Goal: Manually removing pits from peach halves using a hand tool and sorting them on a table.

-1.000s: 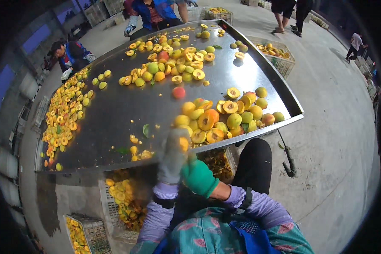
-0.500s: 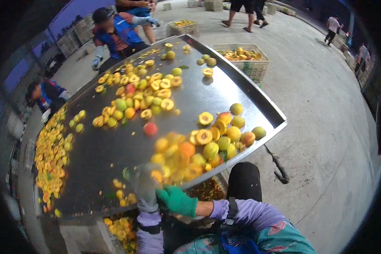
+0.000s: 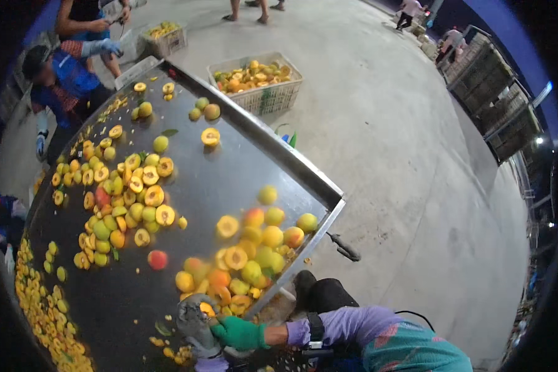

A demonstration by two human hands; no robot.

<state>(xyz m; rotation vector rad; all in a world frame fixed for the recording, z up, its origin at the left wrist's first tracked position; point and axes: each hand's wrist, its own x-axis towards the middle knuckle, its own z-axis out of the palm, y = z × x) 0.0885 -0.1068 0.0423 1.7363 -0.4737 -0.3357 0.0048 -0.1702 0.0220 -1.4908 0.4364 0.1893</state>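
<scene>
My left hand, in a dirty grey glove, is curled at the near edge of the metal table, with a cut peach showing between its fingers. My right hand, in a green glove, is closed right against it; its fingertips are hidden, and what they hold cannot be made out. Just beyond both hands lies a pile of whole and halved yellow peaches by the table's raised rim. A red peach lies apart, left of the pile.
More halved peaches cover the table's middle, and a dense heap lines its left side. Beyond the table stand a crate of peaches and a smaller crate. A co-worker sits at the far left. A dark handle juts from the rim.
My view has swung right, so the table sits further left. Both hands stay together at the near edge; the left, blurred before, is now clearer with a cut peach in it.
</scene>
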